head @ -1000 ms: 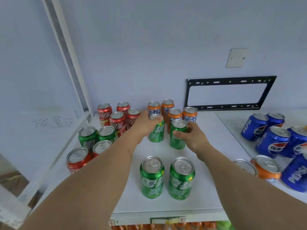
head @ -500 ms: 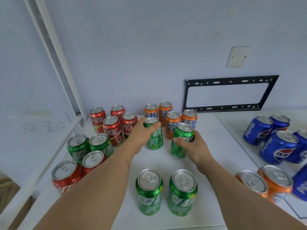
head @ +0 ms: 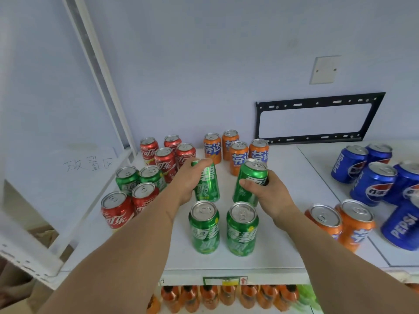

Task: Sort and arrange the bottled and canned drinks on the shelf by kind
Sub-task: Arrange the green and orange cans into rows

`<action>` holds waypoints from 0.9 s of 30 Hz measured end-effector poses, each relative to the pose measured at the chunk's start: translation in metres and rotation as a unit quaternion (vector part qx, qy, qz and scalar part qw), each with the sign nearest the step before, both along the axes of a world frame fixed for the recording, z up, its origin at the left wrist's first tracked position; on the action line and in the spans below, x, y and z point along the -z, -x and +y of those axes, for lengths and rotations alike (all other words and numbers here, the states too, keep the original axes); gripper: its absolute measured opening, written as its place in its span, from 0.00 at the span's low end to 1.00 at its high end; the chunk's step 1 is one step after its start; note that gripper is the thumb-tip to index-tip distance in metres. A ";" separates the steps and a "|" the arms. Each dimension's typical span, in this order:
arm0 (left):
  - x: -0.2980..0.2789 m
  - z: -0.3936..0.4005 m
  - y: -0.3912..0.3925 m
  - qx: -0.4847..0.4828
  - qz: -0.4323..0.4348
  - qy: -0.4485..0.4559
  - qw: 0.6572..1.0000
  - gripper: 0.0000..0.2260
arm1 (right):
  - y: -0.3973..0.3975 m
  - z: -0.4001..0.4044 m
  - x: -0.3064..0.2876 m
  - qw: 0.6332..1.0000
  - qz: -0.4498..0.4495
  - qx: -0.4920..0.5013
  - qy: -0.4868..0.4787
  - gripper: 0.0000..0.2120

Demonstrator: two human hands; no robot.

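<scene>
Here the left hand (head: 186, 180) is wrapped around one green can (head: 206, 182), tilted, while the right hand (head: 269, 193) clasps a second green can (head: 248, 180) at its 10 o'clock. Both cans sit on the white shelf (head: 290, 168), just behind two upright green cans (head: 223, 227), with orange cans (head: 235, 150) at 12 o'clock beyond.

Sorting green cans on the white shelf (head: 294, 168)

My left hand (head: 186, 180) grips one green can (head: 207, 184), my right hand (head: 269, 193) another (head: 248, 180), both tilted just behind two upright green cans (head: 223, 227), with red cans (head: 167, 155) and orange cans (head: 235, 149) beyond.
</scene>
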State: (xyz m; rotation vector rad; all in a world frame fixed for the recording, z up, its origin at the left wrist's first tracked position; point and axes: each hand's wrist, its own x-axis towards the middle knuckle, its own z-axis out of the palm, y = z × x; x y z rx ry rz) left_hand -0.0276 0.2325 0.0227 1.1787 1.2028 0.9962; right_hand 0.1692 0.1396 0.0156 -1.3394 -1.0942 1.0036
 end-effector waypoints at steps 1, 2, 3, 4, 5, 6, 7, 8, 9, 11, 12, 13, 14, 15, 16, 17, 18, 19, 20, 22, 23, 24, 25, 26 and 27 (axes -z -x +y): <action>0.002 -0.003 0.001 0.004 0.004 0.010 1.000 0.20 | 0.001 -0.002 0.000 1.000 0.004 0.000 0.003 0.19; 0.005 -0.005 0.002 0.010 0.008 0.018 1.000 0.23 | 0.002 -0.004 0.001 1.000 0.006 0.000 0.005 0.19; 0.006 -0.007 0.003 0.017 0.008 0.021 1.000 0.26 | 0.003 -0.005 0.001 1.000 0.009 0.000 0.005 0.20; 0.009 -0.006 0.005 0.022 0.009 0.021 0.999 0.29 | 0.003 -0.005 0.001 1.000 0.008 0.000 0.004 0.21; 0.011 -0.005 0.007 0.028 0.012 0.018 0.999 0.31 | 0.004 -0.006 0.000 1.000 0.008 -0.001 0.004 0.21; 0.014 -0.003 0.008 0.033 0.019 0.014 0.999 0.32 | 0.004 -0.005 0.000 1.000 0.007 -0.002 0.003 0.20; 0.015 -0.003 0.009 0.037 0.025 0.007 0.999 0.31 | 0.003 -0.005 -0.001 1.000 0.007 0.000 0.003 0.20; 0.015 -0.003 0.010 0.039 0.031 0.000 0.999 0.29 | 0.002 -0.004 -0.001 1.000 0.006 0.002 0.003 0.19; 0.015 -0.004 0.011 0.039 0.035 -0.004 0.999 0.27 | 0.002 -0.004 -0.003 1.000 0.003 0.004 0.002 0.18; 0.016 -0.006 0.015 0.044 0.043 -0.007 0.998 0.24 | 0.002 -0.004 -0.004 1.000 -0.003 0.007 0.001 0.19; 0.017 -0.007 0.016 0.049 0.046 -0.008 0.998 0.23 | 0.002 -0.004 -0.002 1.000 -0.004 0.009 0.003 0.19; 0.017 -0.009 0.017 0.054 0.045 -0.008 0.997 0.22 | 0.002 -0.004 -0.002 1.000 -0.005 0.012 0.005 0.20; 0.018 -0.010 0.018 0.058 0.043 -0.009 0.997 0.20 | 0.002 -0.004 -0.001 1.000 -0.006 0.014 0.006 0.20; 0.018 -0.012 0.018 0.061 0.041 -0.009 0.997 0.18 | 0.003 -0.005 0.000 1.000 -0.006 0.014 0.008 0.20; 0.018 -0.014 0.018 0.062 0.040 -0.008 0.997 0.17 | 0.003 -0.005 0.002 1.000 -0.004 0.013 0.008 0.20; 0.018 -0.016 0.018 0.065 0.038 -0.007 0.997 0.17 | 0.003 -0.004 0.003 1.000 -0.001 0.012 0.011 0.20; 0.019 -0.017 0.018 0.068 0.035 -0.006 0.997 0.19 | 0.004 -0.004 0.004 1.000 0.001 0.011 0.013 0.21; 0.019 -0.020 0.018 0.072 0.034 -0.004 0.997 0.21 | 0.005 -0.003 0.004 1.000 0.002 0.011 0.015 0.21; 0.019 -0.021 0.019 0.074 0.034 -0.002 0.997 0.24 | 0.006 -0.003 0.004 1.000 0.001 0.009 0.016 0.21; 0.020 -0.025 0.020 0.081 0.031 0.003 0.996 0.28 | 0.008 -0.001 0.006 1.000 -0.001 0.006 0.023 0.22; 0.021 -0.025 0.021 0.083 0.030 0.006 0.996 0.28 | 0.009 0.000 0.007 1.000 0.000 0.003 0.029 0.23; 0.022 -0.026 0.022 0.087 0.028 0.007 0.996 0.29 | 0.011 0.001 0.008 0.999 0.000 -0.001 0.034 0.24; 0.022 -0.027 0.022 0.089 0.027 0.008 0.996 0.29 | 0.012 0.002 0.009 0.999 0.000 -0.006 0.038 0.25; 0.022 -0.027 0.021 0.092 0.026 0.009 0.995 0.29 | 0.013 0.004 0.010 0.999 0.002 -0.011 0.043 0.25; 0.021 -0.027 0.021 0.093 0.028 0.009 0.995 0.28 | 0.014 0.006 0.010 0.999 0.006 -0.014 0.047 0.26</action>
